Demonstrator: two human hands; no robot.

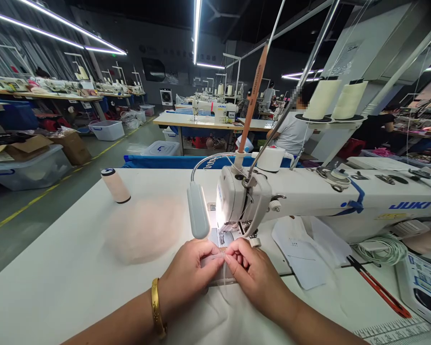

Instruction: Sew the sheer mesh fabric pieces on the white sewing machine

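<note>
My left hand (192,268), with a gold bangle at the wrist, pinches a thin pale fabric (209,259) just in front of the sewing machine's presser foot (222,236). Close against it, my right hand (253,270) pinches the same fabric edge, thumb and index finger together. A narrow pale strip hangs down between the hands. White cloth (230,316) lies below them. The lit needle area of the sewing machine (290,191) is right beyond my fingertips. A sheer peach fabric piece (143,230) rests on the table to the left.
A peach thread spool (116,186) stands at the back left of the white table (57,258). A grey lamp (198,211) hangs beside the machine head. At right are paper pieces (301,254), red-handled tweezers (380,287), a green cord coil (380,249) and a ruler (395,333). A person (290,129) sits beyond.
</note>
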